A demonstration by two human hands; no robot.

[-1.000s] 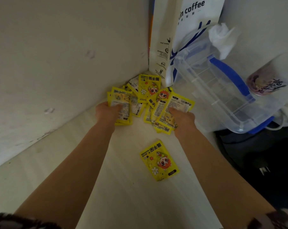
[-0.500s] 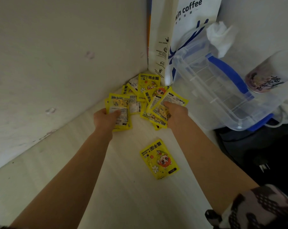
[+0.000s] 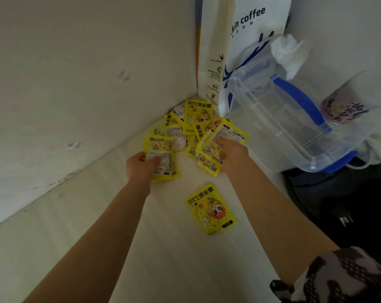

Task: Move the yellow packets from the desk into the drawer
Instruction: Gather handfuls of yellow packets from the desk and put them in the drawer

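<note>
My left hand [image 3: 141, 167] grips a stack of hand-warmer packets [image 3: 162, 156]; my right hand [image 3: 233, 154] pinches another stack [image 3: 218, 145]; one loose packet [image 3: 211, 209] lies on the tabletop [image 3: 163, 259] between my forearms.

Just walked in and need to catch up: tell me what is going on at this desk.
A person is gathering yellow packets in the corner of the desk. The left hand grips a small stack of packets, and the right hand holds another bunch. More packets lie loose in the corner, and a single packet lies apart, nearer the person. A clear plastic box and a coffee bag stand beside the pile. No drawer is in view.
</note>
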